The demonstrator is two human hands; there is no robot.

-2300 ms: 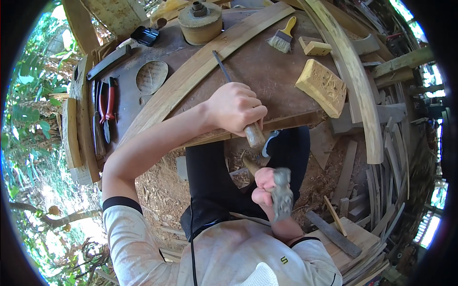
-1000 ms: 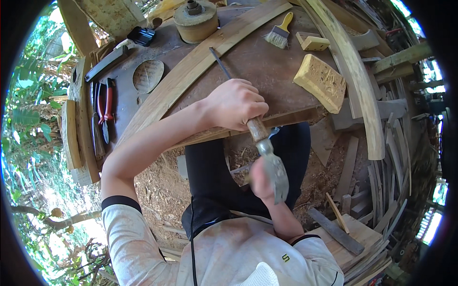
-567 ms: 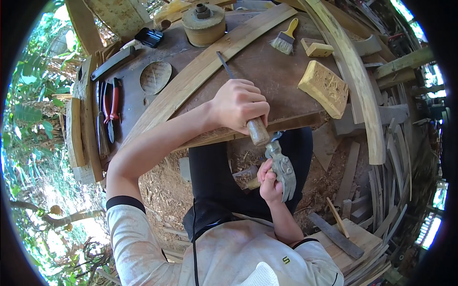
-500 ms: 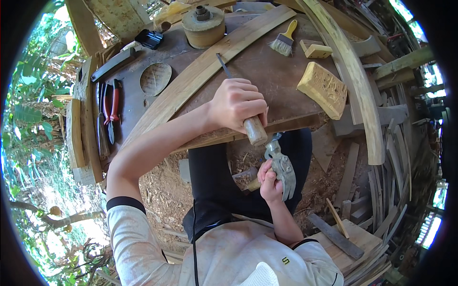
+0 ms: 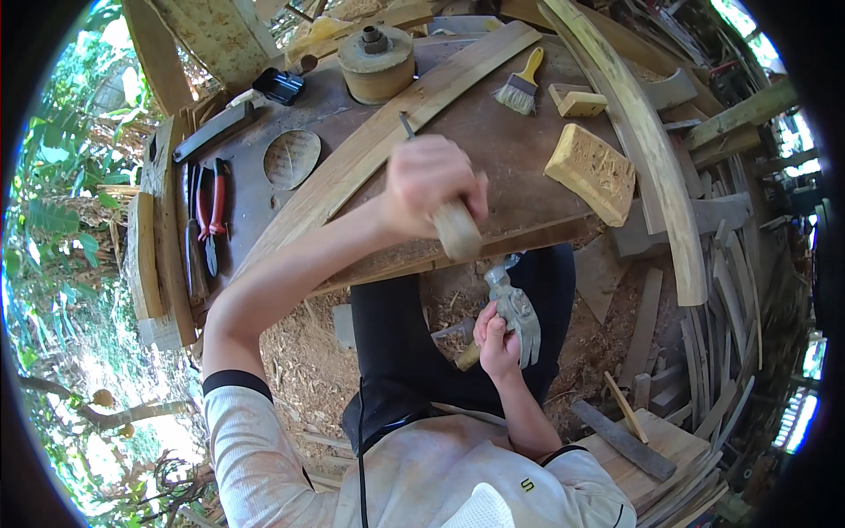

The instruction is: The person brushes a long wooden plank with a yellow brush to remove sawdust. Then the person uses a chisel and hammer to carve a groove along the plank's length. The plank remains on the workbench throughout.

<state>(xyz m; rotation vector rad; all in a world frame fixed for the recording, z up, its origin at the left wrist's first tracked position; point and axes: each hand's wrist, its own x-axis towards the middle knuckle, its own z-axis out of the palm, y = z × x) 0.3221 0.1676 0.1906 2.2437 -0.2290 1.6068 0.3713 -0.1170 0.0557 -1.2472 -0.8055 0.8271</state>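
Observation:
My left hand (image 5: 431,180) is closed around the wooden handle of a chisel (image 5: 458,231), somewhat blurred. The thin metal blade points away from me, and its end is over a long wooden plank (image 5: 352,172) lying aslant across the worktable. Whether the tip touches the plank I cannot tell. Lower down, in front of the table edge, my right hand (image 5: 499,341) grips a claw hammer (image 5: 518,312) close to its head. The claws point back toward me and the striking face lies just below the chisel's butt end, apart from it. My fist hides part of the hammer handle.
On the worktable (image 5: 493,167) are red-handled pliers (image 5: 211,216), an oval leaf-like piece (image 5: 291,159), a round block (image 5: 377,69), a brush (image 5: 521,84) and a yellowish block (image 5: 591,174). A long curved timber (image 5: 651,132) borders the right side. Wood shavings (image 5: 304,378) cover the ground.
My left hand has tilted the chisel slightly, its butt end moving a little left and up. The hammer in my right hand has dropped slightly away from the chisel.

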